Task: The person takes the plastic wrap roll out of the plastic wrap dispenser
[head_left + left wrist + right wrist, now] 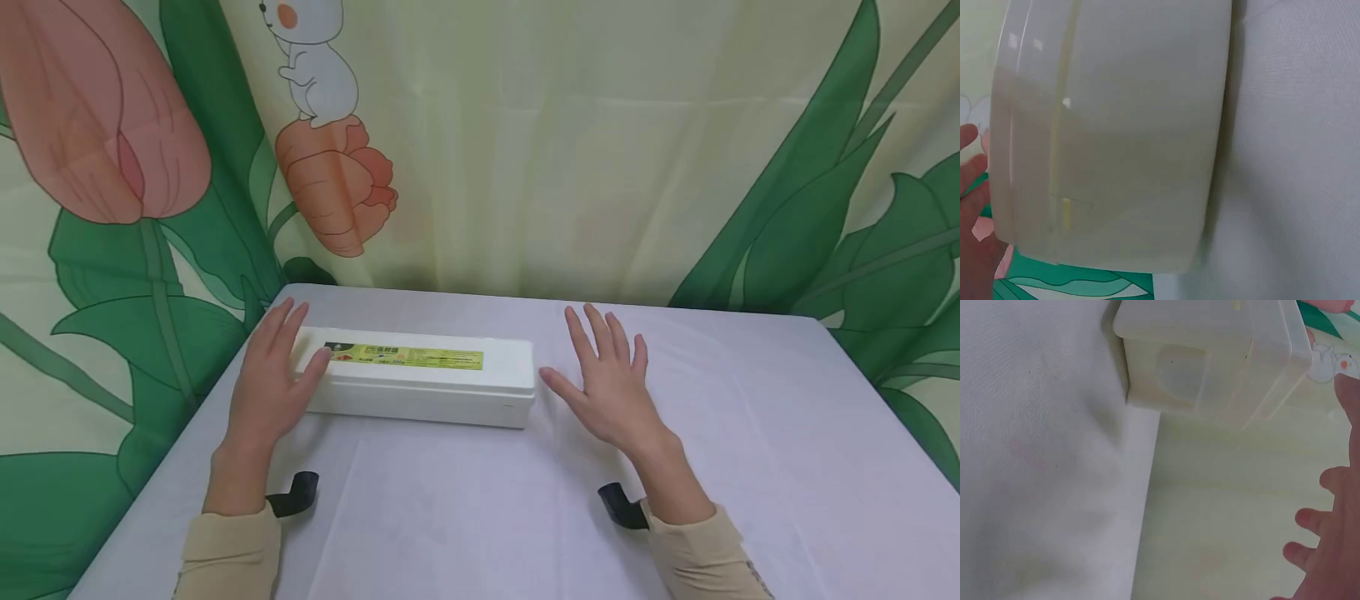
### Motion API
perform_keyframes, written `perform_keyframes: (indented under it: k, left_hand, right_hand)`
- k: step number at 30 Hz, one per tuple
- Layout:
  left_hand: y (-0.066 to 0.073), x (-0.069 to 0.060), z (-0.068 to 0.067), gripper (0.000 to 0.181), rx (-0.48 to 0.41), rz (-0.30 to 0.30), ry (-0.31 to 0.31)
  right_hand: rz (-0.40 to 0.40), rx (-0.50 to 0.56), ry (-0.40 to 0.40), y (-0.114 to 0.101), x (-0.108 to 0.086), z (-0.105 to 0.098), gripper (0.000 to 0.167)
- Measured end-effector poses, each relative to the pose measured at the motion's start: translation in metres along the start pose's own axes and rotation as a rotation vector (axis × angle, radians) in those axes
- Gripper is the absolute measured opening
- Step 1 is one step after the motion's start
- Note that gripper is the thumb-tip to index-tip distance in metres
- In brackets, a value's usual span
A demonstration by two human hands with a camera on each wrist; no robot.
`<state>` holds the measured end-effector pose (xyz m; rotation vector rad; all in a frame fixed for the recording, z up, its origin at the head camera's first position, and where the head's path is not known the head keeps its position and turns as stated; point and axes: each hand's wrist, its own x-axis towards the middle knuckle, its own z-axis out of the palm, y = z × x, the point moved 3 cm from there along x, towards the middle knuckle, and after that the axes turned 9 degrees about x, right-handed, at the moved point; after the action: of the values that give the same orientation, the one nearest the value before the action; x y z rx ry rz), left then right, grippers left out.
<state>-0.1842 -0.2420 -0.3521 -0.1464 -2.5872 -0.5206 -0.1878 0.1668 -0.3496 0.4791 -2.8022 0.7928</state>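
Neither hand gripped anything: the left hand (264,392) and the right hand (611,396) were both held with fingers extended and spread. The left overlapped the left end of a long, white, lidded plastic box (420,406) in the head view; whether it touched could not be told. The right was just beside the other end, its thumb apart from the wall.

The box lay lengthwise across the white cloth-covered table (450,508), left of centre, near its far edge. It seemed likely to be light for its length, fairly stiff, though its walls might flex under a hard squeeze. Its glossy faces looked slippery rather than fragile. The safest hold seemed to be both ends at once, low on the body, since lifting by the rim might loosen the lid.

Only the head view showed the yellow-green printed label (405,356) on top and both beige sleeves (232,542). The left wrist view alone gave a pale yellow strip (1063,94) along the long wall and a small yellow mark (1066,214) near the end. The right wrist view alone showed a greyish rounded patch (1182,372) on the end wall.

Behind hung a cream curtain (525,167) with printed plants.
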Motion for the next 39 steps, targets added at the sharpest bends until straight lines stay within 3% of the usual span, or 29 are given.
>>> perform_keyframes:
  k: [17,32,39]
  left_hand:
    - [-0.023,-0.007,0.005,0.07,-0.105,-0.122,-0.021]
    - [-0.036,-0.009,0.01,0.073,-0.223,-0.106,0.005]
    - [-0.041,-0.012,0.013,0.081,-0.322,-0.141,-0.043]
  right_hand:
    - [-0.109,0.061,-0.041,-0.022,0.015,0.01,0.085]
    - [-0.174,0.091,-0.044,-0.036,0.024,0.015,0.087]
    - [-0.205,0.085,-0.057,-0.044,0.03,0.02,0.089]
